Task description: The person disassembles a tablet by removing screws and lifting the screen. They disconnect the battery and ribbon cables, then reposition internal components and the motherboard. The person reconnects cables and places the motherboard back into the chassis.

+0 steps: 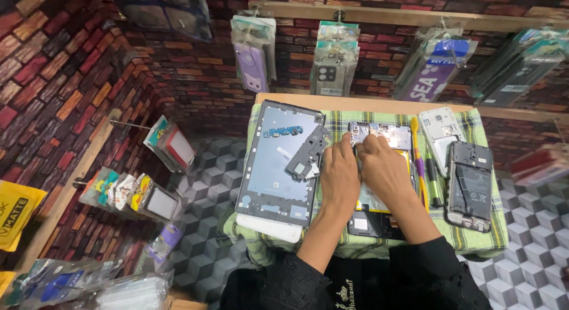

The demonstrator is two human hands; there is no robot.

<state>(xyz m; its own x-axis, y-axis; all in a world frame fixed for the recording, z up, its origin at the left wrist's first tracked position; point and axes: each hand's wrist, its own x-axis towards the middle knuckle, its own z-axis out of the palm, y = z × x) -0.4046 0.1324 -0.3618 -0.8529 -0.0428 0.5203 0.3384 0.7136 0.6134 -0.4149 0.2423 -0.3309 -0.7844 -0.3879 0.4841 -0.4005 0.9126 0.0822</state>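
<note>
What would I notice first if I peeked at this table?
Right in the middle, the left hand and right hand press together on an opened phone lying on a green checked cloth. To their left lies a big opened tablet frame, to their right another opened phone. Packaged phone cases hang on the brick-patterned wall behind.

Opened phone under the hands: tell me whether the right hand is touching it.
Touching. The head view shows the right hand lying on the opened phone, fingertips pressed onto its upper part beside the left hand.
</note>
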